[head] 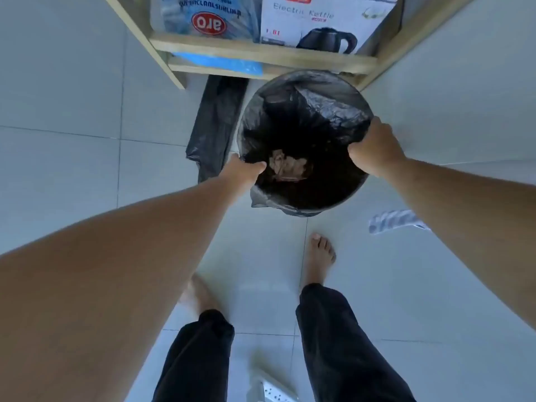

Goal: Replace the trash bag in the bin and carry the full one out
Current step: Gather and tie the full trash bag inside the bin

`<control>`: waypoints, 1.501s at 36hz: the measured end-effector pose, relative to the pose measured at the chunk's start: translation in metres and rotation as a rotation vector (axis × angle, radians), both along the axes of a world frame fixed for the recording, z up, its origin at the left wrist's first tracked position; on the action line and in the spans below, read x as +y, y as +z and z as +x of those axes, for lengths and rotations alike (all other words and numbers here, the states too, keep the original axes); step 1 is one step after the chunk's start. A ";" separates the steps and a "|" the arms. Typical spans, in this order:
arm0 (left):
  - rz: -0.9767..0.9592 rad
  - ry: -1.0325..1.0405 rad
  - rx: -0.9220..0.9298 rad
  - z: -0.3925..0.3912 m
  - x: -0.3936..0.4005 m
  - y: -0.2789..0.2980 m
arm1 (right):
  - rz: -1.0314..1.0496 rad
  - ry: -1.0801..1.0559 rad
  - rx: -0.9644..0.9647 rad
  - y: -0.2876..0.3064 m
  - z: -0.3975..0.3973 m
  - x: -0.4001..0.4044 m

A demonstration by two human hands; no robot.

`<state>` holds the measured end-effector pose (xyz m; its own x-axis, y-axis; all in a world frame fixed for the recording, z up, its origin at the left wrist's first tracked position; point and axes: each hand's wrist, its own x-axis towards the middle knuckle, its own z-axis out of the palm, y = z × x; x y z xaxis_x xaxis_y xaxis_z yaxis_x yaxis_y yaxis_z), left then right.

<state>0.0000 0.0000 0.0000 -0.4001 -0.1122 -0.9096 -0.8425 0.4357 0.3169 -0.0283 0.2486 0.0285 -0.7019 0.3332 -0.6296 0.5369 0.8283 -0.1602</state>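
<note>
At centre frame, the left hand (245, 169) and right hand (374, 147) each grip opposite edges of the black trash bag (313, 111) lining the round bin (301, 211); gathering the edges evenly before lifting should prevent spills.

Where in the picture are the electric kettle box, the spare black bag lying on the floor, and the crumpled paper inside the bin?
electric kettle box (322, 21), head view, on its white printed front.
spare black bag (213, 123), head view, mid-fold, left of the bin.
crumpled paper (285, 168), head view, on its brownish middle.
</note>
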 end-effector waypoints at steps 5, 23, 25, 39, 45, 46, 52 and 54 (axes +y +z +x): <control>0.113 0.251 0.011 0.009 0.012 -0.018 | 0.025 -0.179 -0.023 -0.029 -0.004 0.014; 0.193 0.456 0.012 0.052 -0.055 -0.008 | -0.627 -0.915 -0.006 -0.023 0.086 -0.037; 0.157 0.533 0.055 0.052 -0.056 -0.007 | -0.653 -0.890 -0.076 -0.019 0.095 -0.044; -0.068 0.360 0.231 0.028 -0.058 0.007 | -0.571 -0.713 0.119 -0.045 0.005 0.003; -0.144 0.503 0.410 0.022 -0.039 0.024 | -0.418 -0.656 0.247 -0.044 0.017 0.011; -0.134 0.523 0.416 0.021 -0.035 0.027 | -0.366 -0.644 0.288 -0.040 0.023 0.007; 0.094 0.528 0.376 0.010 -0.012 0.055 | -0.378 -0.741 0.435 -0.031 0.049 -0.010; 0.155 0.507 0.392 0.006 -0.006 0.064 | -0.560 -0.878 0.406 -0.025 0.054 -0.014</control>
<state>0.0059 -0.0064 0.0641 -0.6371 -0.2539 -0.7278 -0.7406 -0.0602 0.6693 0.0256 0.2342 0.0036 -0.5497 0.5557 -0.6238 0.7235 -0.0567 -0.6880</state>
